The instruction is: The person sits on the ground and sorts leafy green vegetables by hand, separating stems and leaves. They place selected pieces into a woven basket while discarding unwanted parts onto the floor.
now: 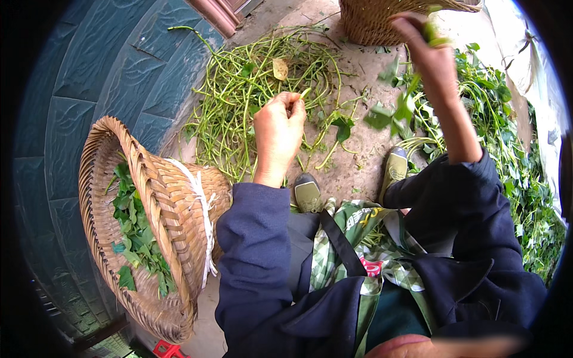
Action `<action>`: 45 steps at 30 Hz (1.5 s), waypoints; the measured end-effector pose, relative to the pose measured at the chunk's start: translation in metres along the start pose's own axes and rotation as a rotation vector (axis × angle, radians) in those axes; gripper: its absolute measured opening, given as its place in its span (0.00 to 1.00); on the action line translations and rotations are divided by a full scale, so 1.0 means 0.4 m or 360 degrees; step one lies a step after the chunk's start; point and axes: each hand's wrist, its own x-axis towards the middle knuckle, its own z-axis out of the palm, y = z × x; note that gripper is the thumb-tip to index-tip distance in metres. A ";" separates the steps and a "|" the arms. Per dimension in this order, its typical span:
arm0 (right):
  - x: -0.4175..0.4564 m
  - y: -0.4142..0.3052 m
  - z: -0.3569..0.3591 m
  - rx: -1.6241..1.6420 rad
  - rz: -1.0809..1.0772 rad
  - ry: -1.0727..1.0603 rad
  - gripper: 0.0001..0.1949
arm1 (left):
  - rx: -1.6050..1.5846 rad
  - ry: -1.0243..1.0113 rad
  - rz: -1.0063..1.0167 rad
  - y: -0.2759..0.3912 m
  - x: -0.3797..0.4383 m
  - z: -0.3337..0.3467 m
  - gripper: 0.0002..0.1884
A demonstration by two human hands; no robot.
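My left hand is closed on the end of a short green stem, above a heap of bare green vines on the ground. My right hand, blurred, is raised at the upper right with its fingers around a green vine. Leaves hang blurred below that hand. Between the two hands a leaf on a stem lies on the concrete. A patterned green apron covers my lap, with thin stems in its fold.
A wicker basket holding green leaves lies tilted at the left, beside a blue tiled wall. Another wicker basket stands at the top. Leafy vines are piled along the right by pale sheeting. My shoes are in the middle.
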 end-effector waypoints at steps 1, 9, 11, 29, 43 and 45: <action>-0.027 -0.021 0.059 -0.0040 -0.0186 -0.0271 0.13 | 0.0092 0.0041 0.0075 0.005 -0.012 -0.005 0.07; -0.125 -0.015 0.135 -0.0928 -0.0449 -0.0872 0.09 | 0.0070 -0.0050 0.0229 0.071 -0.019 0.024 0.05; -0.137 -0.010 0.144 -0.0900 -0.0421 -0.0901 0.08 | 0.0210 0.0033 0.0325 0.059 -0.018 0.030 0.05; -0.096 0.010 0.121 0.0190 0.0588 -0.0613 0.09 | -0.0705 -0.0475 -0.0486 0.016 0.009 -0.012 0.09; 0.044 0.077 -0.092 0.0501 0.0737 0.0054 0.10 | 0.0918 0.0436 -0.0359 -0.164 0.031 -0.275 0.10; 0.041 0.082 -0.087 0.0509 0.0732 0.0039 0.09 | 0.1261 0.0645 0.0022 -0.212 0.025 -0.269 0.15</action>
